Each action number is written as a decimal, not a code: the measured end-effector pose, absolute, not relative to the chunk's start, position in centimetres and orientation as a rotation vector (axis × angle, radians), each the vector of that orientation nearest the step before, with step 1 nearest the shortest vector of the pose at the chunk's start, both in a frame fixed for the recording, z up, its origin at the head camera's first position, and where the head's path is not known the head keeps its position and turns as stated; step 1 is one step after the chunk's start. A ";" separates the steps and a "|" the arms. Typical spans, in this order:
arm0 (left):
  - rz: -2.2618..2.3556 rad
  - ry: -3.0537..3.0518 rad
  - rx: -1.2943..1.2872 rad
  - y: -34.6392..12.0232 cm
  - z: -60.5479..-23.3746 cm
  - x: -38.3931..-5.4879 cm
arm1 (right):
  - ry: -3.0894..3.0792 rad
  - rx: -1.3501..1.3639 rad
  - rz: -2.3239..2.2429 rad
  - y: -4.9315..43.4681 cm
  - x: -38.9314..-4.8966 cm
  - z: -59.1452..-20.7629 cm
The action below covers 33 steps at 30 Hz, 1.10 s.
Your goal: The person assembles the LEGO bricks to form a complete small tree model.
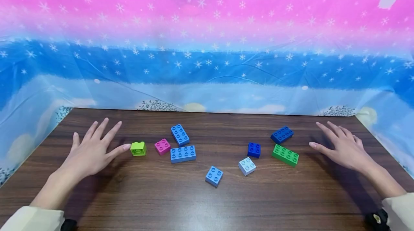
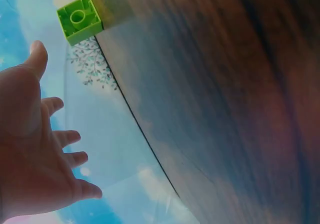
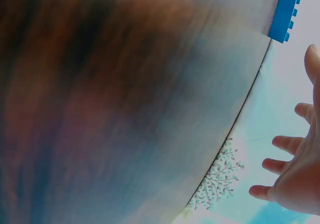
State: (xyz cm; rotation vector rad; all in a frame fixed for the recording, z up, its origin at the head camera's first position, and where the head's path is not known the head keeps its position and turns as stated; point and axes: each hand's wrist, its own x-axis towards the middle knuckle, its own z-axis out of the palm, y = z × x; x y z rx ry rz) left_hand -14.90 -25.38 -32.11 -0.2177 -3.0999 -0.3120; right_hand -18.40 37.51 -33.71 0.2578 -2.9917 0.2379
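Note:
My left hand [image 1: 92, 152] is spread above the left of the table, fingers apart. Its thumb tip is near a lime green building block [image 1: 138, 148], which lies on its side with the hollow underside showing in the left wrist view [image 2: 81, 20]. Over the right side, my right hand [image 1: 347, 148] is likewise spread and holds nothing. Nearest to it are a green block [image 1: 285, 155] and a dark blue block [image 1: 282, 135]. Two light blue long blocks [image 1: 183, 154] and a pink block [image 1: 162, 146] sit left of the middle.
A small blue block [image 1: 214, 176] lies front centre, with a pale blue block [image 1: 247, 166] and a deep blue block [image 1: 254, 149] to its right. Behind the brown wooden table [image 1: 207, 209] hangs a pink and blue snowflake curtain [image 1: 207, 65].

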 end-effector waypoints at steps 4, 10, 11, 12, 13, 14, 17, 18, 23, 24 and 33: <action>-0.327 -3.066 -0.271 -24.8 -32.0 -14.8 | -2.972 0.301 0.298 37.3 -18.4 -33.2; -0.383 -3.014 -0.362 -24.1 -31.8 -14.6 | -2.935 0.438 0.469 36.7 -18.3 -32.3; -0.392 -3.006 -0.375 -23.9 -31.7 -14.6 | -2.928 0.463 0.505 36.5 -18.2 -32.2; -0.399 -2.997 -0.388 -23.7 -31.7 -14.6 | -2.925 0.484 0.543 36.3 -18.1 -32.0; -0.407 -2.989 -0.400 -23.5 -31.7 -14.6 | -2.919 0.500 0.575 36.0 -18.0 -31.8; -0.418 -2.980 -0.412 -23.3 -31.7 -14.6 | -2.912 0.525 0.599 35.8 -18.0 -31.7; -0.450 -2.951 -0.442 -22.6 -31.5 -14.5 | -2.898 0.566 0.659 34.9 -17.7 -31.4; -0.459 -2.941 -0.455 -22.4 -31.4 -14.5 | -2.896 0.577 0.670 34.6 -17.6 -31.3; -0.512 -2.912 -0.516 -20.8 -31.0 -14.1 | -2.897 0.686 0.693 33.0 -17.1 -30.8; -0.519 -2.910 -0.532 -20.5 -30.9 -14.1 | -2.893 0.715 0.698 32.7 -17.1 -30.7; -0.664 -2.876 -0.682 -17.2 -30.5 -13.4 | -2.890 0.899 0.789 29.7 -16.5 -30.6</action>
